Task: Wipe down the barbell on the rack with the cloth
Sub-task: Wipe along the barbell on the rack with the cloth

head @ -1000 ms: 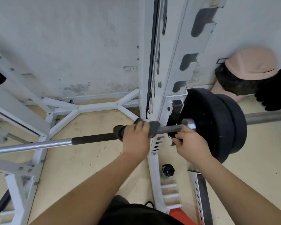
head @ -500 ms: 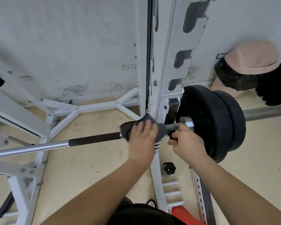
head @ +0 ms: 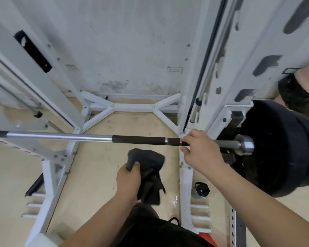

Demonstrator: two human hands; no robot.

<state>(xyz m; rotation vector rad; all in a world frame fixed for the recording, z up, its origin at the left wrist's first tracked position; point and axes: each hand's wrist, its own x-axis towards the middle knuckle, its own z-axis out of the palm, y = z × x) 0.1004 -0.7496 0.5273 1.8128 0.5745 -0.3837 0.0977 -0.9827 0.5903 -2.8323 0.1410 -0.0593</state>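
The barbell (head: pixel 136 139) lies level across the white rack (head: pixel 186 184). It is chrome toward the left and dark along the middle, with two black weight plates (head: pixel 284 148) on its right end. The right hand (head: pixel 200 154) is curled over the bar just inside the rack's right upright, near the collar. The left hand (head: pixel 128 180) grips a bunched dark cloth (head: pixel 146 161) below the bar and clear of it, with loose folds hanging under the fist.

The floor (head: pixel 100 175) is pale beige and scuffed with dark marks. The rack's white base braces meet it at the foot of a grey-white wall (head: pixel 123 41), which is stained and mottled low down. A wall socket (head: pixel 174 70) sits on the wall above the braces. A black-lidded bottle (head: pixel 202 188) stands on the floor beside the right rack foot.
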